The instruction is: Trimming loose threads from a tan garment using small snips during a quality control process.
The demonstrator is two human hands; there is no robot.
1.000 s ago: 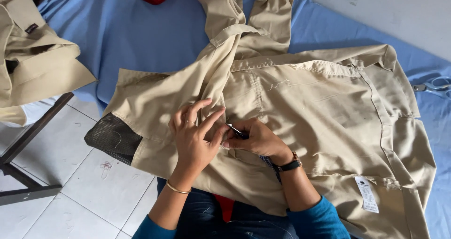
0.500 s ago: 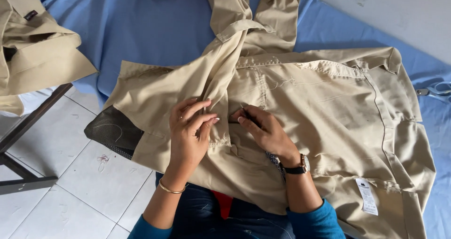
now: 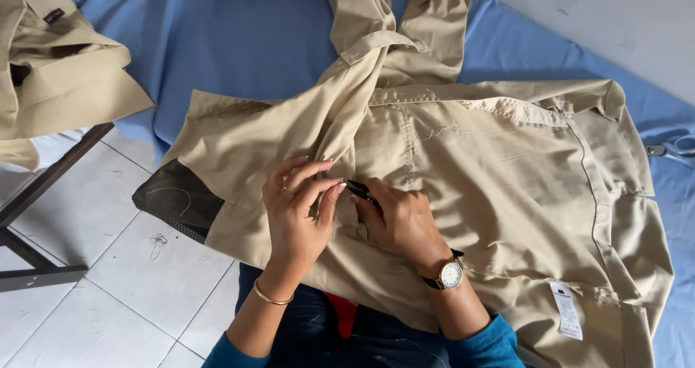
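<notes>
A khaki shirt point(image 3: 463, 172) lies spread across the blue-covered desk point(image 3: 239, 42), its near edge hanging over the person's lap. The left hand point(image 3: 297, 216) pinches a fold of the cloth near the shirt's middle, fingers closed on it, while the right hand point(image 3: 398, 220) rests just beside it with its grip closed on a small dark tool point(image 3: 360, 189), perhaps a thread cutter, though it is mostly hidden. More khaki cloth point(image 3: 58, 64) is piled at the far left, and scissors point(image 3: 673, 149) lie at the right edge.
</notes>
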